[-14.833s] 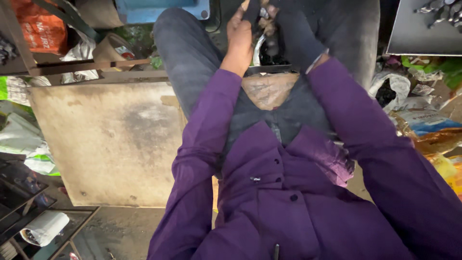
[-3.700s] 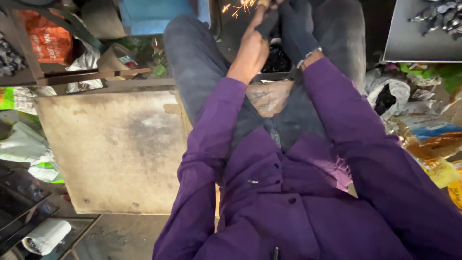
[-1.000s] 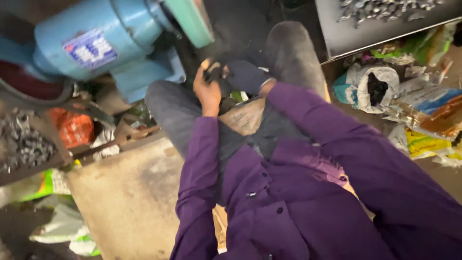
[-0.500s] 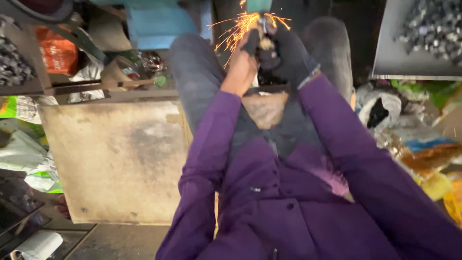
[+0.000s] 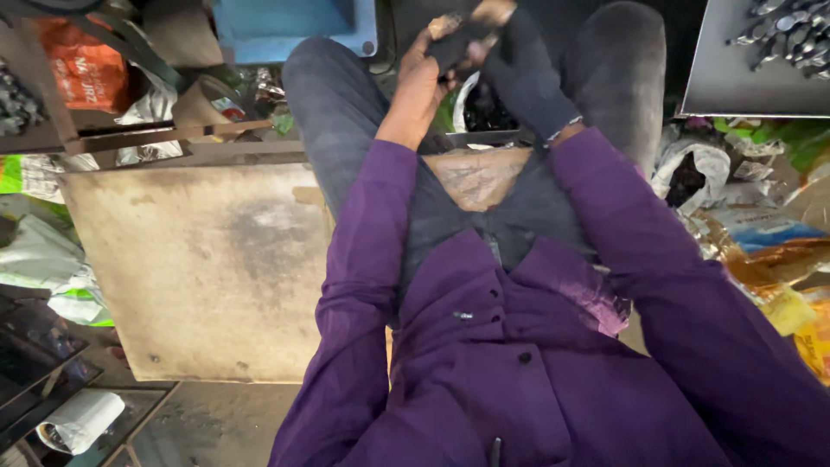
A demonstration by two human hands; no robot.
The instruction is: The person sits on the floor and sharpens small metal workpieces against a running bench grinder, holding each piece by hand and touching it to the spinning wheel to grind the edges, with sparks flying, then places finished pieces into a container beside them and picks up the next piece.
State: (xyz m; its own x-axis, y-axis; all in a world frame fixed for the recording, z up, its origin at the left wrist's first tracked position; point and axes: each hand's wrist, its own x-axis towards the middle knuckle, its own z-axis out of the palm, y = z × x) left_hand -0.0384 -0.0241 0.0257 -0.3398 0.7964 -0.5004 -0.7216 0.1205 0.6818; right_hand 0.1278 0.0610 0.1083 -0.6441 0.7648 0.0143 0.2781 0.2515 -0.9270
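Observation:
I sit in a purple shirt and dark trousers, both arms stretched forward between my knees. My bare left hand [image 5: 418,82] and my right hand [image 5: 526,73], which wears a dark glove, meet at the top of the view. Together they grip a small dark piece [image 5: 456,41], fingers closed around it. The piece is held just below the blue machine base [image 5: 294,26], and most of it is hidden by my fingers. No sparks show around it.
A worn, stained board [image 5: 190,268] lies flat to my left. Behind it are an orange bag [image 5: 82,65] and crumpled wrappers. A dark tray of metal parts [image 5: 765,52] is at the top right, plastic bags [image 5: 761,233] below it. A paper roll [image 5: 78,419] lies bottom left.
Half a second ago orange sparks flew from the piece at my hands; now there are none. My hands stay together at the same spot, and the view has shifted only slightly.

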